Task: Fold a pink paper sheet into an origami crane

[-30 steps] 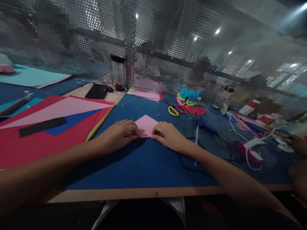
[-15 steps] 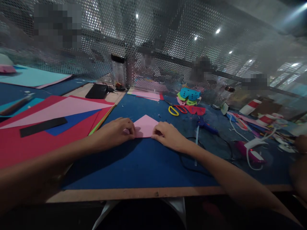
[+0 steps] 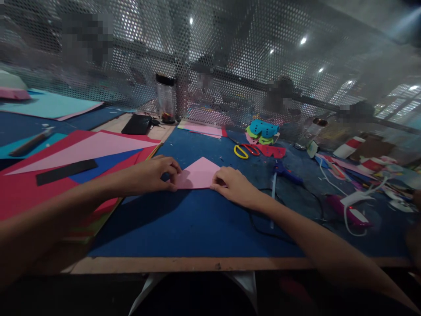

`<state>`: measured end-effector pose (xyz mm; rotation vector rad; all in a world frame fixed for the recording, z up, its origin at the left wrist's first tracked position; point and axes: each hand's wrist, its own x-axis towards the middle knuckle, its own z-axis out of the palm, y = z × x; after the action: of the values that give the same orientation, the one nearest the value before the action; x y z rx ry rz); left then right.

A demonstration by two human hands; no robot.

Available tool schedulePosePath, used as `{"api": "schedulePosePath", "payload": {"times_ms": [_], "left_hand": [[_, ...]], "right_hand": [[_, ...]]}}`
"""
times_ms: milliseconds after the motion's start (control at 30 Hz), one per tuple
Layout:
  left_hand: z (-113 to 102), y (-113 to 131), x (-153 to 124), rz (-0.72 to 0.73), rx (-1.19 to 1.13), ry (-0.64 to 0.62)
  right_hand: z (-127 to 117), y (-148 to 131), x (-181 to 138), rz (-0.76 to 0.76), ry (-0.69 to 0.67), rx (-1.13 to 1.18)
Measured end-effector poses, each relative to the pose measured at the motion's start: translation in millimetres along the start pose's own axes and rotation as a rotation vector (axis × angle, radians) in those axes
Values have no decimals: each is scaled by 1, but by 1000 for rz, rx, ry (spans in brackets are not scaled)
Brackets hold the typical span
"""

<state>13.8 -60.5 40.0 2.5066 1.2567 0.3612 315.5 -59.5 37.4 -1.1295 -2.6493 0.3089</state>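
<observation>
Currently pinching pink triangular paper [image 3: 199, 175] w/ L hand [image 3: 159, 166] + R hand [image 3: 236, 185], behind front edge of blue surface [image 3: 197, 228]; apparently folded, maybe uncreased.

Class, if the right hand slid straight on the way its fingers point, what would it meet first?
The peaked pink paper, which the right hand already seems to touch; beyond it, the left hand looks roughly in line, though depth is unclear.

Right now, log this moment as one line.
left hand: touching pink sheet, left end | right hand: touching it, right end | sheet: on blue tabletop, peak pointing away | beyond: scissors
</observation>
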Motion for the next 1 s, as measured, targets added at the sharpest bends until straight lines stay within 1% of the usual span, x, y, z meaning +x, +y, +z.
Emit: {"api": "schedulePosePath", "payload": {"times_ms": [200,433,600,767,1000], "left_hand": [[-9,0,-3,-45,43,-85],[-14,0,-5,-60,57,-137],[-14,1,-6,-72,61,-144],[-13,2,-9,-66,51,-120],[-12,1,-9,-26,64,-106]], "right_hand": [[0,0,0,11,-2,-12],[3,3,1,-2,14,-18],[2,2,1,1,20,-15],[3,0,1,11,26,-20],[7,1,2,22,54,-42]]}}
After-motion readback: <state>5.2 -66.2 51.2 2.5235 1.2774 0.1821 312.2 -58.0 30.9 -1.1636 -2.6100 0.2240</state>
